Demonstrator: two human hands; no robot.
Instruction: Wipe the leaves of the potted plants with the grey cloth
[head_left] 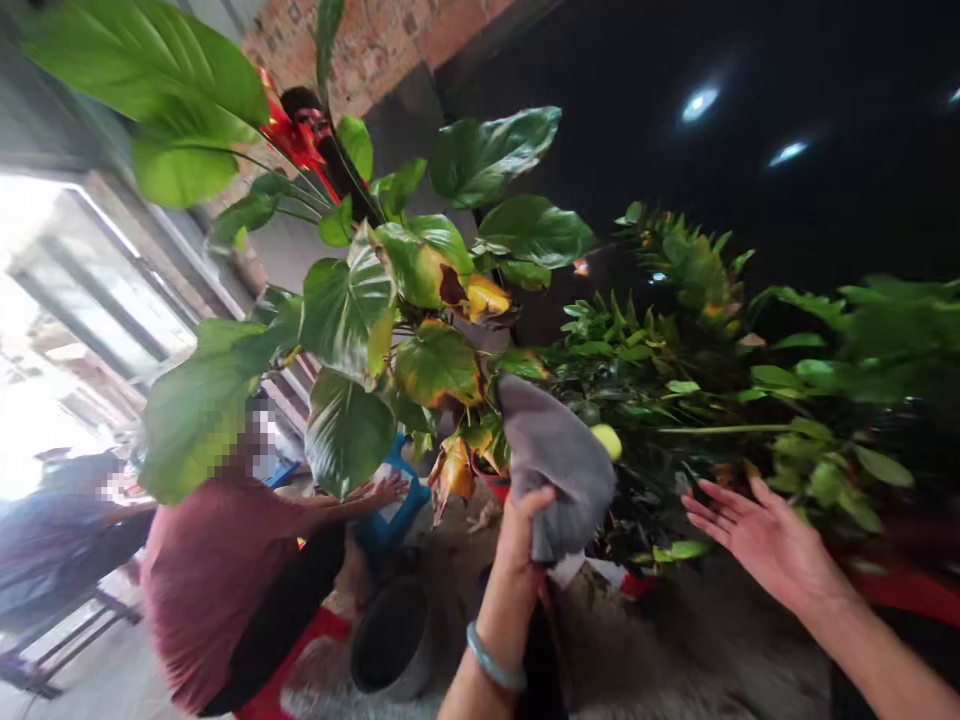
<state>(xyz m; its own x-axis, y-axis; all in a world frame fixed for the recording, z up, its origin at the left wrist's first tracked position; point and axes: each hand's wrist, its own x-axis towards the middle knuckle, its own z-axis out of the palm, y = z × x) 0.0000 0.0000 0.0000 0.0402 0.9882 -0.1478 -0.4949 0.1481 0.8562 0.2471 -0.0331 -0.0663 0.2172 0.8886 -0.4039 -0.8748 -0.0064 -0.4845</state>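
My left hand (523, 535) is closed on a grey cloth (555, 460), held up against the lower leaves of a tall big-leaved plant (390, 300). A pale bracelet sits on that wrist. Some of the leaves are yellow and brown (442, 365). My right hand (757, 535) is open, fingers spread, palm up, reaching toward the smaller-leaved green plants (675, 370) on the right. It holds nothing.
A person in a maroon top (217, 580) sits at the left, one hand on a blue container (394, 505). A dark bucket (394, 640) stands on the floor below. Another person sits at the far left. A red flower (296, 135) tops the plant.
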